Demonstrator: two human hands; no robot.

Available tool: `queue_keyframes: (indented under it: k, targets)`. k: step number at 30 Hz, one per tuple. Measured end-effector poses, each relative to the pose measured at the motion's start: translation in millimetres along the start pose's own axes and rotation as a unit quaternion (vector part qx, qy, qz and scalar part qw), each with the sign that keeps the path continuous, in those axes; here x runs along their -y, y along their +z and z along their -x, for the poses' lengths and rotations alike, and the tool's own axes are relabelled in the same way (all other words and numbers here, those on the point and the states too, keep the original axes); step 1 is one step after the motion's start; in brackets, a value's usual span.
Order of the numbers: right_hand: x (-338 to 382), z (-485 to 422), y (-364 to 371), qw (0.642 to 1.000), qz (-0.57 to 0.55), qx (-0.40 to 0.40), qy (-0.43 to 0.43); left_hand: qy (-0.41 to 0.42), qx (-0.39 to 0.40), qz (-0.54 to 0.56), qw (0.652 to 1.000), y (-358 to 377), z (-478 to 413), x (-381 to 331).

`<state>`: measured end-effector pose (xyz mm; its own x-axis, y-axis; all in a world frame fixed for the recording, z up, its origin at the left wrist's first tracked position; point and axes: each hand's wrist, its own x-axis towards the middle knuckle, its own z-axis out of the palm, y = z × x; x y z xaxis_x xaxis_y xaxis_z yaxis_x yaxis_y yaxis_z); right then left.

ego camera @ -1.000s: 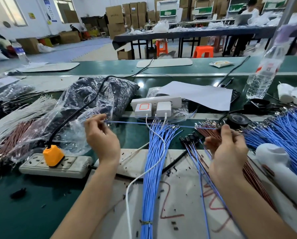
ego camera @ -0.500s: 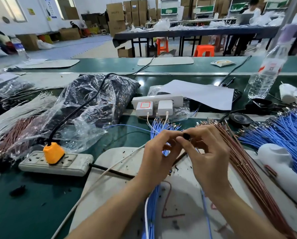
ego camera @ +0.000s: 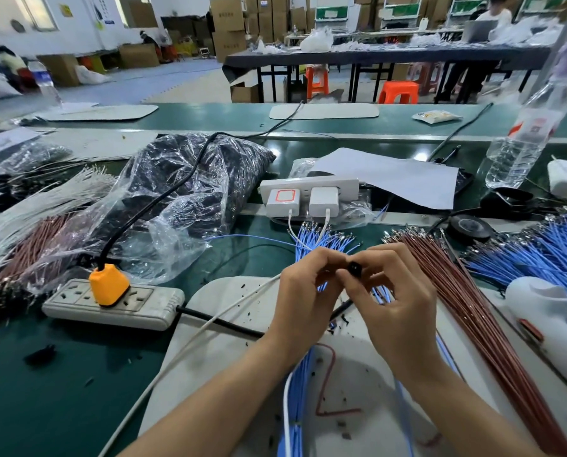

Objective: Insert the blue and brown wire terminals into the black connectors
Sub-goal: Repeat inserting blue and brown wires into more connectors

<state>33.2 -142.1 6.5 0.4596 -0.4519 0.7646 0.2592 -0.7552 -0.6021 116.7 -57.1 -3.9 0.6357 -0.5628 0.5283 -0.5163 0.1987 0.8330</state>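
Observation:
My right hand (ego camera: 397, 301) pinches a small black connector (ego camera: 354, 268) between thumb and fingers. My left hand (ego camera: 305, 291) meets it from the left, fingers curled round a thin blue wire (ego camera: 242, 237) that loops off to the left; the wire's end is hidden between my fingertips. Both hands hover over a bundle of blue wires (ego camera: 318, 239) on the white mat (ego camera: 229, 311). To the right of my right hand, a bundle of brown wires (ego camera: 456, 291) runs diagonally. More blue wires (ego camera: 539, 255) fan out at the far right.
A white power strip (ego camera: 143, 305) with an orange plug (ego camera: 108, 285) lies left of the mat. Behind it sits a clear bag of dark parts (ego camera: 190, 179). Chargers (ego camera: 302, 196), white paper (ego camera: 391, 176), a water bottle (ego camera: 526, 133) and black tape (ego camera: 470, 227) stand further back.
My hands were apart one second ago, the left stretching a blue wire. They have come together at the centre, and the black connector now shows between my fingertips.

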Motion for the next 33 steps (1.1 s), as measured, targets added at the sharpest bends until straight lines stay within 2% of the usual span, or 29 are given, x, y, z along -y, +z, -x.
queue_keyframes:
  k: [15,27,33]
  targets:
    - [0.5,1.2,-0.9,0.998,-0.023,-0.004,0.058,0.0,-0.007,0.0,1.0,0.8,0.6,2.6]
    - [-0.8,0.9,-1.1,0.997,-0.047,-0.005,0.059,-0.015,-0.027,0.016,0.999,1.3,0.0,5.7]
    - [0.1,-2.2,-3.4,0.999,-0.021,0.026,0.039,-0.042,-0.029,0.035,0.998,-1.2,-2.5,5.7]
